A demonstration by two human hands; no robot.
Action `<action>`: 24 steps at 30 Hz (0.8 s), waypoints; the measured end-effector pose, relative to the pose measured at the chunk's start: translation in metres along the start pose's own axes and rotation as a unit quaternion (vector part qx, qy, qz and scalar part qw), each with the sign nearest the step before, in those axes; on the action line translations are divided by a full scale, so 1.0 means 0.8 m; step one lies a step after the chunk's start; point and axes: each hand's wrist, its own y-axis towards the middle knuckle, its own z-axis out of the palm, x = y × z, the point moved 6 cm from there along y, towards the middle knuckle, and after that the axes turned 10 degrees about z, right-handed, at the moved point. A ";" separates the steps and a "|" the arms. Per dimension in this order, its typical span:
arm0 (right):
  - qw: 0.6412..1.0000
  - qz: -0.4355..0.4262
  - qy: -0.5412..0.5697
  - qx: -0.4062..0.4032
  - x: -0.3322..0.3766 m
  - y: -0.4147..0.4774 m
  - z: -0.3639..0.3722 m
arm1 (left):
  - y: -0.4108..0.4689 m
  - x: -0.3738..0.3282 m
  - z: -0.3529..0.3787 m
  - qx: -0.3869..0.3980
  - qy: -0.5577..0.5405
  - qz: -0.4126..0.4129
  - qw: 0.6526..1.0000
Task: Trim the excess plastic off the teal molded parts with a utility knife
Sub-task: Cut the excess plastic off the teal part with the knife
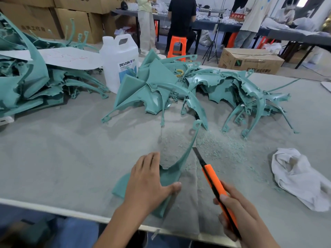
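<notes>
At lower centre, the left hand point(148, 183) presses flat, fingers spread, on a teal molded part point(171, 173) lying on the grey table cover point(62, 158). The right hand point(240, 213), at lower right, curls its fingers round an orange utility knife point(213, 179), whose blade tip is against the part's curved arm.

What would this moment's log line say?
left hand: presses part down | right hand: grips knife | blade: at part's edge | shavings on table

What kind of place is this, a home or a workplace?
Probably a small factory finishing workshop: heaps of teal molded parts on the work table, plastic shavings near the utility knife, stacked cardboard boxes, and other people working at long tables behind.
</notes>
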 end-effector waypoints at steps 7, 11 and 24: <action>0.995 0.023 -0.032 0.097 0.007 0.000 0.047 | -0.010 0.011 0.004 -0.005 0.030 -0.031 0.999; 0.993 0.020 -0.044 0.104 0.001 0.001 0.054 | -0.010 0.009 0.004 -0.013 0.023 -0.023 0.999; 0.992 -0.023 -0.096 0.085 0.018 0.012 0.052 | -0.011 0.010 0.005 0.004 -0.020 -0.013 1.000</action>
